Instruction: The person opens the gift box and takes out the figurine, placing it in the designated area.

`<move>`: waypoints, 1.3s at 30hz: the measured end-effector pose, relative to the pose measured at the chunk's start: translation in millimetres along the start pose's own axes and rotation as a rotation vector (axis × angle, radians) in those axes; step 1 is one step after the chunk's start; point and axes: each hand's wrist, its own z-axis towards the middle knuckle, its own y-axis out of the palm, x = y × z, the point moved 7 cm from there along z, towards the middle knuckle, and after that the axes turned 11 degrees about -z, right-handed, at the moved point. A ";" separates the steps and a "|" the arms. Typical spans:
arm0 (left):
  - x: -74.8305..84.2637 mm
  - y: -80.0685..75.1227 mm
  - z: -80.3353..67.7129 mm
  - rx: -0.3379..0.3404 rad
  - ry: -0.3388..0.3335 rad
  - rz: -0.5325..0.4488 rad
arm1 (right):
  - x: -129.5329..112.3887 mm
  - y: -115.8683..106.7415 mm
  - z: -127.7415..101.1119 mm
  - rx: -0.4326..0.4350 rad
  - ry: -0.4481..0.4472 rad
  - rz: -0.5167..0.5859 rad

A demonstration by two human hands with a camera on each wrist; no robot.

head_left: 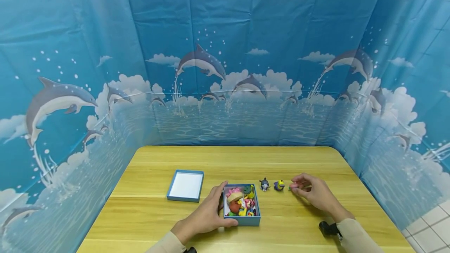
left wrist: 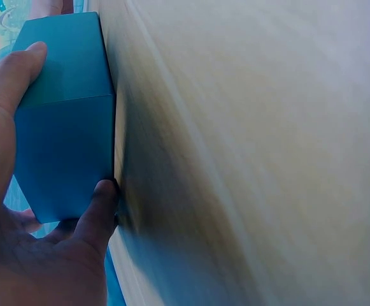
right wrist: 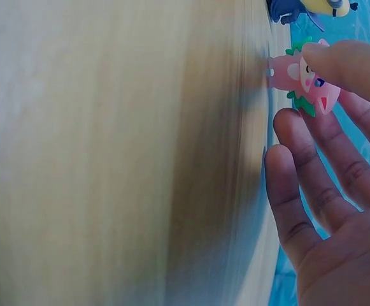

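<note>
A small blue box [head_left: 242, 218] full of several colourful toy figures stands on the wooden table [head_left: 158, 214] near its front edge. My left hand [head_left: 218, 205] grips the box's left side. In the left wrist view my thumb [left wrist: 97, 213] and a fingertip [left wrist: 25, 64] press against the box's blue walls [left wrist: 64, 140]. To the right of the box, my right hand [head_left: 298, 187] pinches a pink figure with green trim [right wrist: 299, 81] that stands on the table. A yellow figure [head_left: 279, 185] and a grey figure [head_left: 264, 184] stand in a row just left of it.
The box's lid [head_left: 185, 185] lies upside down to the left of the box, white inside showing. Blue dolphin-print curtains [head_left: 225, 69] close in the table on three sides. Tiled floor [head_left: 429, 225] shows at the right.
</note>
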 end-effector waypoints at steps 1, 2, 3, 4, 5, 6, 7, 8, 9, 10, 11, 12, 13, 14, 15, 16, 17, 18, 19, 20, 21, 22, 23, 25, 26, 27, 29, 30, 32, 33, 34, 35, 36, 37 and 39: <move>0.2 -0.1 0.1 -0.001 0.001 0.001 | -0.4 -0.1 -0.1 0.000 -0.006 -0.002; 0.3 -0.3 0.1 -0.001 0.001 0.001 | -0.6 -0.2 -0.1 -0.002 -0.008 -0.003; 0.5 -0.4 0.1 -0.002 0.000 -0.001 | -0.7 -0.3 0.0 -0.003 -0.007 -0.005; 0.6 -0.4 0.1 -0.002 0.000 -0.001 | -0.5 -0.1 0.0 -0.005 -0.003 -0.008; 0.4 -0.2 0.2 -0.003 -0.002 0.000 | -0.3 -0.1 0.0 -0.006 0.001 -0.013; 0.5 -0.2 0.2 -0.003 -0.003 0.000 | -0.3 -0.1 -0.1 -0.008 0.003 -0.018; 0.6 -0.2 0.0 -0.003 -0.004 -0.001 | -0.3 0.0 -0.2 -0.010 0.005 -0.024; 0.8 -0.1 -0.2 -0.002 -0.006 -0.002 | -0.1 0.1 0.0 -0.013 0.011 -0.027; 1.0 0.0 -0.4 -0.002 -0.006 -0.003 | -0.3 0.1 -0.1 -0.014 0.012 -0.031; 0.8 0.1 -0.5 -0.002 -0.005 -0.004 | -0.2 0.4 -0.2 -0.015 0.012 -0.034; 0.7 0.2 -0.6 -0.002 -0.005 -0.006 | -0.3 0.4 -0.2 -0.014 0.010 -0.037; 0.8 0.2 -0.8 -0.002 -0.003 -0.011 | -0.6 0.3 -0.3 -0.013 0.008 -0.039; 0.7 0.2 -1.0 -0.003 -0.002 -0.014 | -0.5 0.3 -0.2 -0.011 0.006 -0.041; 0.6 0.2 -1.1 -0.004 -0.002 -0.015 | -0.5 0.1 -0.3 -0.009 0.006 -0.041; 0.3 0.2 -1.0 -0.004 -0.001 -0.014 | -0.6 -0.1 -0.4 -0.005 0.005 -0.041; 0.2 0.0 -0.9 -0.004 0.000 -0.016 | -0.6 -0.4 -0.4 -0.001 0.005 -0.040; 0.0 -0.1 -0.8 -0.004 0.000 -0.014 | -1.1 -0.6 -0.7 0.003 -0.006 -0.040; -0.3 -0.2 -0.7 -0.004 0.001 -0.013 | -1.2 -0.8 -0.8 0.005 -0.005 -0.036; -0.4 -0.4 -0.6 -0.005 0.000 -0.011 | -1.3 -0.8 -0.9 0.006 -0.006 -0.033; -0.9 -0.4 -0.4 -0.005 -0.002 -0.009 | -1.4 -0.9 -1.0 0.008 -0.004 -0.027; -1.6 -0.3 0.0 -0.006 -0.005 -0.008 | -1.6 -0.9 -1.1 0.006 -0.007 -0.026; -1.9 -0.3 0.1 -0.006 -0.007 -0.009 | -1.7 -0.8 -1.1 0.003 -0.007 -0.025; -2.4 -0.1 0.3 -0.007 -0.008 -0.007 | -1.7 -0.6 -1.1 -0.002 -0.008 -0.025; -2.6 0.1 0.6 -0.007 -0.008 -0.005 | -1.1 -0.1 -1.1 -0.011 0.004 -0.026; -2.5 0.1 0.7 -0.008 -0.007 -0.004 | -1.0 0.1 -1.2 -0.013 0.007 -0.025; -2.4 0.1 0.8 -0.008 -0.005 -0.001 | -0.9 0.5 -1.2 -0.017 0.008 -0.029; -1.9 0.1 0.6 -0.007 -0.002 0.003 | -0.5 0.7 -1.3 -0.018 0.016 -0.031; -1.6 0.0 0.7 -0.007 -0.002 0.004 | -0.4 0.6 -1.4 -0.019 0.019 -0.030; -1.3 0.0 0.6 -0.007 -0.005 0.004 | -0.9 0.1 -1.5 -0.019 0.020 -0.024; -1.6 0.1 0.7 -0.007 -0.008 0.003 | -1.2 -0.2 -1.5 -0.019 0.019 -0.021; -1.6 0.1 0.5 -0.007 -0.010 0.003 | -1.8 -0.4 -1.5 -0.020 0.018 -0.016; -1.5 0.1 0.5 -0.007 -0.011 0.001 | -2.2 -0.6 -1.5 -0.020 0.015 -0.012; -1.6 0.1 0.5 -0.007 -0.012 0.001 | -2.5 -0.6 -1.5 -0.022 0.013 -0.009; -1.6 0.0 0.4 -0.007 -0.011 0.001 | -2.6 -0.5 -1.4 -0.022 0.010 -0.006; -1.4 -0.2 0.3 -0.006 -0.006 0.002 | -2.2 -0.3 -1.0 -0.022 0.010 -0.003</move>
